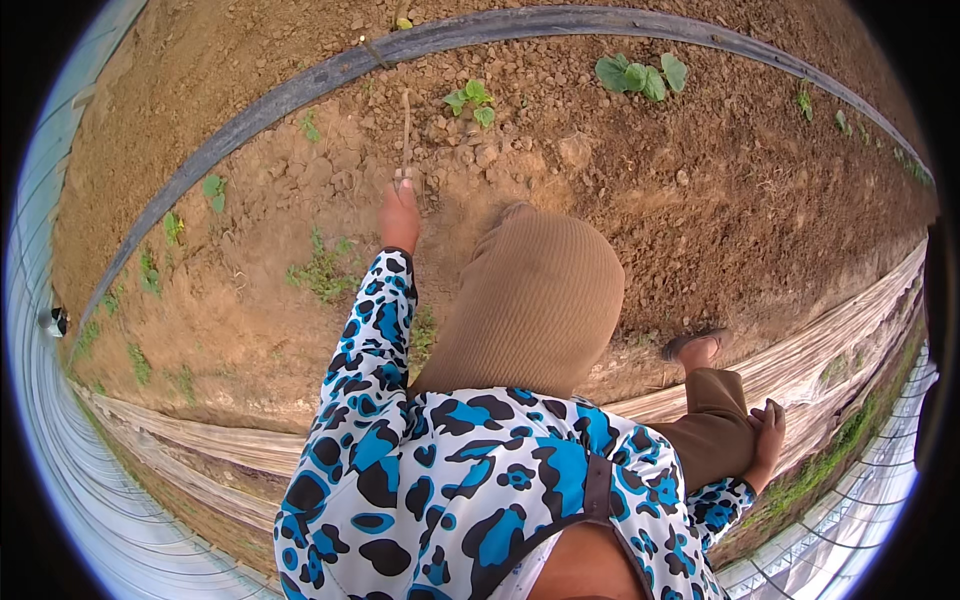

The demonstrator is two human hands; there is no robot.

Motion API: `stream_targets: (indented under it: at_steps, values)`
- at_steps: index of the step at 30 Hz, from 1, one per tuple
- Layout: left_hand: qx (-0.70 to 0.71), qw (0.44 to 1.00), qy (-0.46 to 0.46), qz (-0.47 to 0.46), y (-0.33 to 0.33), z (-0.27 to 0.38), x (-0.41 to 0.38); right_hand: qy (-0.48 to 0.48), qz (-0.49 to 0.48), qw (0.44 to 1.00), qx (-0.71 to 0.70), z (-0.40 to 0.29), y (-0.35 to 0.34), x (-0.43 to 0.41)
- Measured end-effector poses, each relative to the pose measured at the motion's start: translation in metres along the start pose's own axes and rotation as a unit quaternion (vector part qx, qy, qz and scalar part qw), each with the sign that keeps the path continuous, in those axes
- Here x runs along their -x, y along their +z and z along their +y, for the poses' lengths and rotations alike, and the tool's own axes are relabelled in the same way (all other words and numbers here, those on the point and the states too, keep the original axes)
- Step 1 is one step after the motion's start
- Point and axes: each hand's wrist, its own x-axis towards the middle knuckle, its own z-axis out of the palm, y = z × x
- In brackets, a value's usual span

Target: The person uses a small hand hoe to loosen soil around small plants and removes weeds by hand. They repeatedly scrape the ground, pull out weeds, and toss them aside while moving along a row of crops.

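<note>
My left hand (401,217) reaches forward over the soil, closed around the near end of a thin tan stick-like tool (406,127). The tool's far end lies by cracked, crumbly soil, short of a dark flat hose or strip. A small leafy seedling (472,97) grows to the right of it, and a larger broad-leaved seedling (641,76) stands farther right. My right hand (769,435) rests at my bent right leg in brown trousers (716,420); its fingers are partly curled, and whether they hold anything is unclear. My other knee (555,277) is raised between the hands.
A dark flat hose or strip (525,22) curves across the soil ahead. Weeds (326,270) grow left of my left arm. Pale plastic sheeting (810,352) runs along the bed edge near my right foot (697,349). Ribbed greenhouse walls (45,247) curve along the sides.
</note>
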Motion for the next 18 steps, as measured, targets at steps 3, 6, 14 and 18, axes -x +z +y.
stream_targets:
  at_steps: [3,6,14,18]
  values:
    - [-0.104,0.994,0.005,-0.021,0.000,0.020,0.005,0.012,0.009,1.000,-0.007,0.005,-0.005,-0.004]
    - [-0.186,0.981,0.009,-0.057,0.001,-0.013,-0.004,-0.017,0.006,1.000,0.022,0.006,0.000,-0.008]
    - [-0.146,0.988,0.005,-0.042,0.025,-0.009,-0.023,0.008,-0.003,1.000,0.010,0.004,-0.002,-0.008]
    - [-0.122,0.992,-0.003,-0.038,0.020,0.013,-0.019,-0.001,-0.003,1.000,0.016,0.000,0.001,-0.002]
